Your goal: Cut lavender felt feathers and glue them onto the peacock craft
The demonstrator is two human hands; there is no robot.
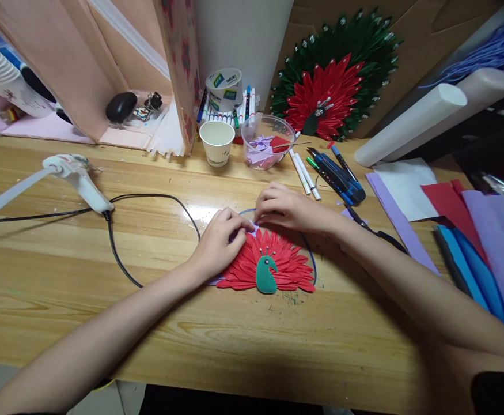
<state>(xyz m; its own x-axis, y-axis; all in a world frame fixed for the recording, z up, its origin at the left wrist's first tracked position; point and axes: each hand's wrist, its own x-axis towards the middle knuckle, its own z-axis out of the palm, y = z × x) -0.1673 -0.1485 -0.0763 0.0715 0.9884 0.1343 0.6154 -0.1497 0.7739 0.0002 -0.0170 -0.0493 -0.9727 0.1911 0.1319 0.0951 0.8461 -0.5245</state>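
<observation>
A paper peacock (287, 266) lies flat on the table, with layered red feathers and a green head and body (266, 276). Small purple paper pieces (254, 230) show at the top edge of the red feathers, between my hands. My left hand (222, 241) rests on the upper left of the peacock, its fingers bent together near the purple paper. Just above the feathers, my right hand (284, 207) has its fingertips pinched at the same spot. What the fingertips grip is mostly hidden. Behind the red feathers runs a curved blue edge (313, 259).
A white glue gun (79, 178) with a black cord stands at left. Behind are a paper cup (217, 144), a clear bowl (269, 144) of paper scraps, markers (302, 173) and a utility knife (338, 176). Scissors (375, 230) and coloured sheets (500, 248) lie right. A finished green-and-red peacock (338, 78) leans at the back.
</observation>
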